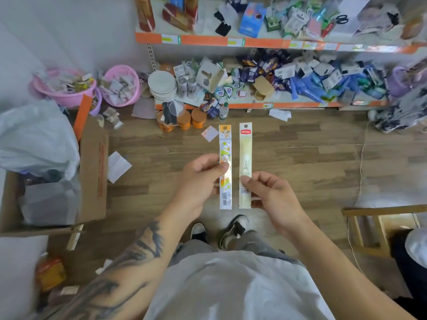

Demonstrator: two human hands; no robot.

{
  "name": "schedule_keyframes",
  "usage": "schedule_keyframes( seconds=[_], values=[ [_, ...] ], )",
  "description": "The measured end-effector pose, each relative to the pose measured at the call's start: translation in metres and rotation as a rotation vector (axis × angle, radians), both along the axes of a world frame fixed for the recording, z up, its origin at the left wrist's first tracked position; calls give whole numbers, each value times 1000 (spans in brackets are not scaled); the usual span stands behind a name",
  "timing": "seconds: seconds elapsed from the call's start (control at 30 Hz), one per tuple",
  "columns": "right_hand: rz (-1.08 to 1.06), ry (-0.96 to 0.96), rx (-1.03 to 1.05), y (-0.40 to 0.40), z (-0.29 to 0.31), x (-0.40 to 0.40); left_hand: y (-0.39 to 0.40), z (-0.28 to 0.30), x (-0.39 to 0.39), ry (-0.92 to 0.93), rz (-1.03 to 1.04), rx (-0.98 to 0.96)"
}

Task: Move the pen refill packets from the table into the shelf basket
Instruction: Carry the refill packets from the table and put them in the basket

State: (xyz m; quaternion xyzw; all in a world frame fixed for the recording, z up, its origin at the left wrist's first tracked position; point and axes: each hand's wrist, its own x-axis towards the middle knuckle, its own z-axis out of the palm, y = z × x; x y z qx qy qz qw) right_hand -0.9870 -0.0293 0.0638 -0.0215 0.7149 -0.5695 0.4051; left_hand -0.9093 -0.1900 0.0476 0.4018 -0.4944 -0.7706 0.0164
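My left hand (200, 179) pinches a long, narrow pen refill packet with orange and green print (225, 144), held upright in front of me. Beside it, my right hand (272, 192) pinches a second packet, cream coloured with a red label at its top (245, 146). The two packets stand parallel, a small gap between them, above the wooden floor. Two pink baskets (69, 98) (136, 88) full of small packets sit at the far left, next to the low shelf.
An orange-edged shelf unit (231, 41) crammed with stationery fills the back. Orange jars (184, 122) stand on the floor before it. An open cardboard box (92, 172) with a plastic bag lies at the left. A wooden stool (381, 212) stands at the right.
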Motion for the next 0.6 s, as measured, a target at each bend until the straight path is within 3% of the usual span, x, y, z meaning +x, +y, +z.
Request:
schedule_keyframes(
  seconds=[0.3, 0.6],
  values=[
    [-12, 10, -71, -56, -4, -86, -52, 3, -84, -13, 78, -97],
    [20, 179, -269, -146, 52, -241, -117, 65, -226, 104, 193, -244]
  ],
)
